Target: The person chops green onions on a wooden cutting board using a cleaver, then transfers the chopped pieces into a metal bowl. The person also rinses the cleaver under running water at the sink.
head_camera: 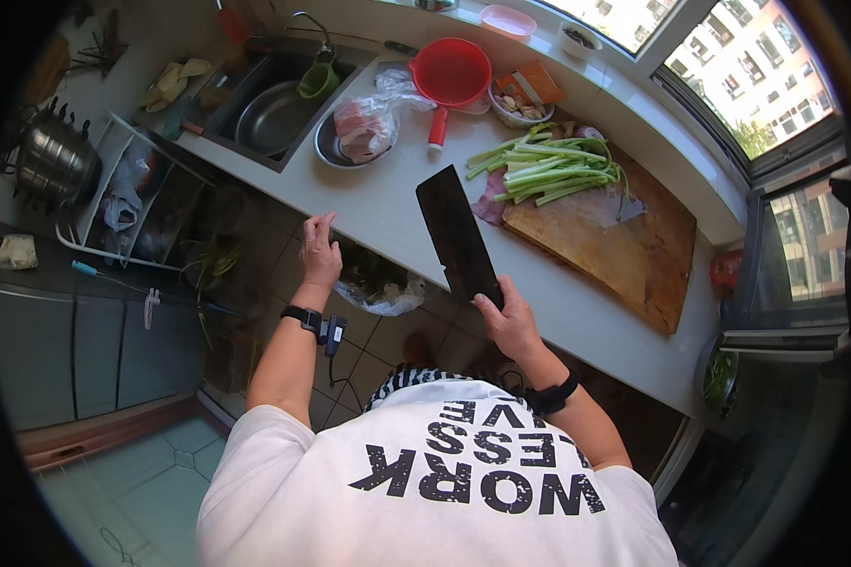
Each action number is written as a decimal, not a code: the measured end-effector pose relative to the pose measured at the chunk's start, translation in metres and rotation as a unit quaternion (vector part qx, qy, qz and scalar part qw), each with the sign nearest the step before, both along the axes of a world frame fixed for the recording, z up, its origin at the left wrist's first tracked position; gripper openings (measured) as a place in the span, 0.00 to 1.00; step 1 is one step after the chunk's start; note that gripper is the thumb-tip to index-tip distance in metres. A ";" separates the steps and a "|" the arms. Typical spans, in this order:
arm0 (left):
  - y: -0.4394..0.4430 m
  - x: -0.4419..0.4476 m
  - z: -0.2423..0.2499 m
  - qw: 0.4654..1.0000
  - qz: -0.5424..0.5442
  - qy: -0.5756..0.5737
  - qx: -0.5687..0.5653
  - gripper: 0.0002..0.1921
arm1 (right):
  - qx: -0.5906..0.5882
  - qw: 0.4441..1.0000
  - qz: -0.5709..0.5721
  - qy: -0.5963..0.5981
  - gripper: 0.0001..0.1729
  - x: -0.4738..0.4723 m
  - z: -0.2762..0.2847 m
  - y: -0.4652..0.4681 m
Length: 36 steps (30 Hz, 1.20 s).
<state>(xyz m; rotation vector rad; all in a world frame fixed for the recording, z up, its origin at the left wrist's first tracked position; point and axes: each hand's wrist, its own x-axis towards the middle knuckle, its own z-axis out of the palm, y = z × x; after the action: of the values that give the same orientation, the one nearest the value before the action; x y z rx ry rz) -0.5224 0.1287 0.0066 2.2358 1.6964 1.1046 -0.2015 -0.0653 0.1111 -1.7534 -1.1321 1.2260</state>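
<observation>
My right hand (514, 322) grips the handle of a dark-bladed cleaver (457, 230), its blade pointing away over the counter's front edge. My left hand (319, 251) is raised beside that edge with its fingers slightly bent and nothing in it. Several green celery stalks (553, 166) lie in a pile on the back left part of a wooden cutting board (610, 248), partly over a pinkish cloth or bag (493, 198). A steel bowl (326, 145) holds a plastic bag of what looks like meat (365, 127).
Behind stand a red plastic strainer or ladle (452, 71) and a bowl of garlic (521, 112). A sink (269, 117) with a green cup (319, 81) is at the left. Below the counter hangs a plastic bag of greens (383, 301); a white rack (99, 184) stands far left.
</observation>
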 end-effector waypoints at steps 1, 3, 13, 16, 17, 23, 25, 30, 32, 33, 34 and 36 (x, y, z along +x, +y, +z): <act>-0.003 -0.005 -0.001 0.993 -0.041 0.063 0.087 0.14 | -0.006 0.999 -0.009 -0.035 0.17 0.001 -0.001 -0.009; 0.003 -0.020 0.001 0.989 -0.010 0.099 -0.112 0.20 | 0.000 0.998 -0.015 -0.054 0.17 0.008 -0.005 -0.005; 0.025 -0.002 0.049 0.975 0.066 0.111 -0.181 0.24 | 0.000 0.979 -0.147 0.142 0.14 0.047 -0.005 -0.044; 0.036 0.055 0.065 0.998 0.021 -0.008 -0.059 0.23 | 0.022 0.967 -0.202 0.152 0.14 0.067 -0.007 -0.058; 0.039 0.075 0.069 0.998 0.001 0.053 0.018 0.22 | 0.018 0.961 -0.226 0.159 0.14 0.075 -0.008 -0.063; 0.042 0.212 0.078 0.947 -0.247 0.184 -0.088 0.15 | 0.049 0.927 -0.332 0.168 0.12 0.133 -0.017 -0.093; 0.037 0.267 0.072 0.937 -0.313 0.151 -0.022 0.19 | 0.060 0.915 -0.360 0.174 0.12 0.156 -0.022 -0.100; 0.044 0.376 0.057 0.932 -0.278 0.224 -0.058 0.29 | 0.051 0.909 -0.384 0.156 0.13 0.216 -0.029 -0.127; 0.044 0.405 0.051 0.927 -0.223 0.277 -0.120 0.36 | 0.039 0.911 -0.381 0.156 0.12 0.239 -0.028 -0.141; 0.042 0.414 0.048 0.930 -0.213 0.277 -0.117 0.37 | 0.030 0.911 -0.380 0.160 0.12 0.249 -0.028 -0.149; 0.040 0.421 0.045 0.932 -0.201 0.278 -0.117 0.38 | 0.017 0.916 -0.375 0.143 0.12 0.259 -0.027 -0.156; 0.038 0.426 0.042 0.931 -0.208 0.271 -0.127 0.41 | 0.009 0.917 -0.375 0.134 0.12 0.275 -0.028 -0.166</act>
<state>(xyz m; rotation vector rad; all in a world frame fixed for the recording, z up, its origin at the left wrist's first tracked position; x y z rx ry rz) -0.0962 0.1670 0.0485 2.6874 1.2947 0.1666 0.0735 -0.2315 0.0836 -1.6901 -0.2453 0.9161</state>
